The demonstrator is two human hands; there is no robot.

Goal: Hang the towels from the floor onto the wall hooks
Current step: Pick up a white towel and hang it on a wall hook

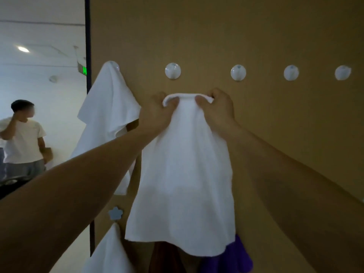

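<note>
Brown wall point(256, 36), white towel point(183, 174) in left hand point(157, 113), right hand point(218, 109)

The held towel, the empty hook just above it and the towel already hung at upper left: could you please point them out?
held towel point(183, 164), head view, middle of the hanging cloth.
empty hook point(172, 70), head view, centre of its round disc.
hung towel point(108, 107), head view, upper part of its drape.
</note>
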